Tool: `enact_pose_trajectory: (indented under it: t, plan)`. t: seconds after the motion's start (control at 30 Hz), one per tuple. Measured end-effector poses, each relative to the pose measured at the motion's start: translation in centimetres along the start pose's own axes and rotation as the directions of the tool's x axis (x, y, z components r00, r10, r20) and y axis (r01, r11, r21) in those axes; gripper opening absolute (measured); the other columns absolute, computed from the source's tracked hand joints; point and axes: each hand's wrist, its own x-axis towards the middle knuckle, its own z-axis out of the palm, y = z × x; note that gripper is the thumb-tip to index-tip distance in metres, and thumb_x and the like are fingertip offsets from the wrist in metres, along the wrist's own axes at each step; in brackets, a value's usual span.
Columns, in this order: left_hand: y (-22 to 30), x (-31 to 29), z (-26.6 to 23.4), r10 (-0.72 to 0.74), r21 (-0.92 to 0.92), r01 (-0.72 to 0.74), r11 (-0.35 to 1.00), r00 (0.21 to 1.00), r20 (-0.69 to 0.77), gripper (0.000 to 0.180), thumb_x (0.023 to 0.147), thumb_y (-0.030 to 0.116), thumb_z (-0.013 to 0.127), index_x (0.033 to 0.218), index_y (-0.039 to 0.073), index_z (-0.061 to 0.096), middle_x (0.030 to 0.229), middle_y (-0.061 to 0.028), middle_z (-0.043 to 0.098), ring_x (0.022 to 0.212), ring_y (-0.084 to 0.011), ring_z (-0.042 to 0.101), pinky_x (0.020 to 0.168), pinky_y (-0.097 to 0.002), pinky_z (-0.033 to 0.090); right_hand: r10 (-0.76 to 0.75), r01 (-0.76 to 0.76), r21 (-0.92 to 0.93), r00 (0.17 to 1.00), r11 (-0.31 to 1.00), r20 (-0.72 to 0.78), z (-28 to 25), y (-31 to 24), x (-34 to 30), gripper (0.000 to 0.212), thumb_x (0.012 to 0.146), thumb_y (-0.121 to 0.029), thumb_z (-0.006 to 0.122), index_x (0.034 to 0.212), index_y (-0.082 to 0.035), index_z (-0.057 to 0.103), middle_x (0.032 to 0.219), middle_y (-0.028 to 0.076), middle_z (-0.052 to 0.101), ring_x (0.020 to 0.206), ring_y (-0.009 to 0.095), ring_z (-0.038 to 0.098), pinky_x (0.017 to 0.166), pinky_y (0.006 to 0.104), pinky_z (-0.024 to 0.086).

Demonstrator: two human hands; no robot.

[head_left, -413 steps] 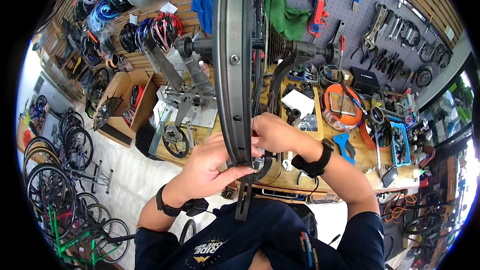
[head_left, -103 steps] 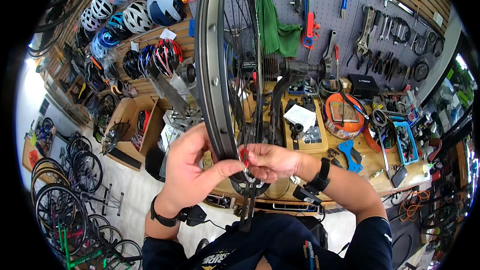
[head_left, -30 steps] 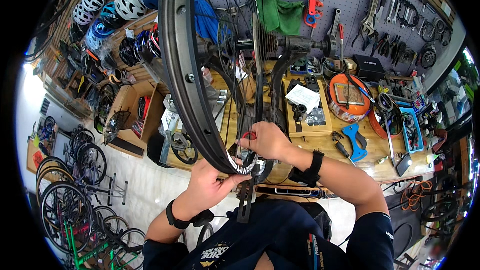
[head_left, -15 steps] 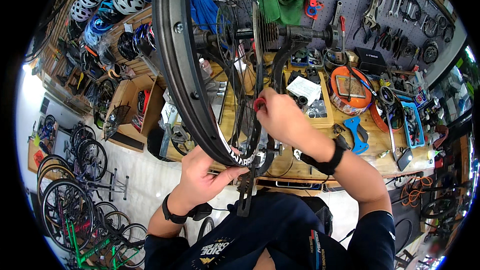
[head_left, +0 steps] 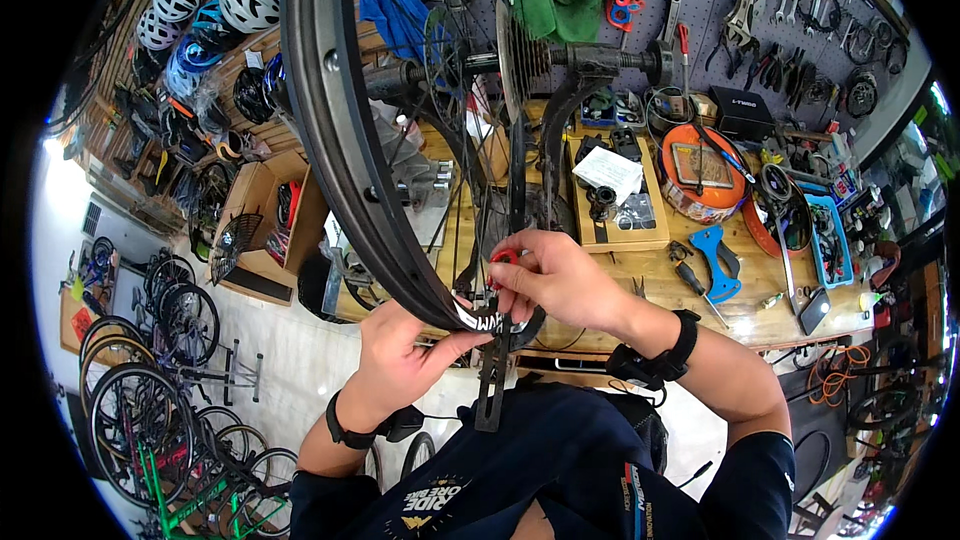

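Note:
A black bicycle wheel (head_left: 335, 130) with spokes, a disc rotor and a cassette (head_left: 534, 62) stands upright in a dark truing stand (head_left: 556, 135). Near the wheel's bottom, my left hand (head_left: 402, 352) grips the rim between thumb and fingers. Close beside it, my right hand (head_left: 555, 278) pinches a small red spoke wrench (head_left: 504, 257) at the spokes just above the rim. The wrench's working end is hidden by my fingers. A slotted metal arm (head_left: 489, 395) of the stand extends below the rim toward me.
On the wooden bench (head_left: 640, 290) lie a blue-handled tool (head_left: 713, 265), a screwdriver (head_left: 690, 278) and a cardboard tray (head_left: 630, 230) of small parts. An orange round tin (head_left: 690, 195) stands behind. Tools hang on the pegboard; helmets (head_left: 250, 5) and parked bicycles (head_left: 150, 410) are at left.
My right hand has come down and toward me with the red spoke wrench, from higher on the spokes to near the rim. My left hand stays on the rim. The view has shifted slightly.

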Motion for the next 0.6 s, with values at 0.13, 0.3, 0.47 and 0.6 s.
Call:
enact_pose_trajectory:
  t: [0.13,0.3,0.47,0.6]
  plan:
    - [-0.12,-0.14,0.25,-0.012,-0.006,0.012,1.000,1.000,0.015,0.031,0.067,0.008,0.088,0.092,0.002,0.070,0.083,-0.0076,0.069,0.072,-0.0215,0.068,0.064,-0.0301,0.050,0.019,-0.019,-0.026,1.000,0.999,0.012,-0.26,-0.06,0.45,0.030,0.100,-0.019,0.058,0.112,0.009,0.056,0.075,0.009,0.067,0.061,0.013,0.064,0.056,0.0251,0.052]
    - [-0.42,-0.29,0.51,-0.025,-0.028,0.026,0.999,0.999,0.025,0.031,0.067,0.007,0.088,0.092,0.002,0.070,0.084,-0.0083,0.069,0.072,-0.0215,0.068,0.065,-0.0300,0.050,0.013,-0.013,-0.063,1.000,0.998,-0.011,-0.34,-0.77,0.52,0.030,0.098,-0.021,0.063,0.100,0.009,0.058,0.074,0.010,0.067,0.061,0.014,0.066,0.053,0.0258,0.054]
    - [-0.61,-0.43,0.74,-0.044,-0.043,0.045,0.998,0.998,0.033,0.031,0.068,0.006,0.088,0.093,0.001,0.071,0.084,-0.0085,0.069,0.072,-0.0213,0.068,0.065,-0.0301,0.051,0.024,-0.033,-0.103,0.996,0.994,-0.086,-0.30,-0.07,0.91,0.030,0.097,-0.021,0.064,0.098,0.008,0.059,0.073,0.010,0.067,0.061,0.013,0.066,0.055,0.0258,0.054]
    - [-0.75,-0.42,0.64,-0.018,-0.018,0.018,1.000,0.999,0.032,0.031,0.068,0.007,0.088,0.093,0.001,0.071,0.083,-0.0084,0.069,0.072,-0.0209,0.069,0.065,-0.0298,0.051,0.025,-0.034,-0.123,0.997,0.992,-0.073,0.14,-0.32,0.66,0.032,0.095,-0.023,0.067,0.098,0.008,0.060,0.072,0.011,0.066,0.059,0.015,0.064,0.055,0.0278,0.052]
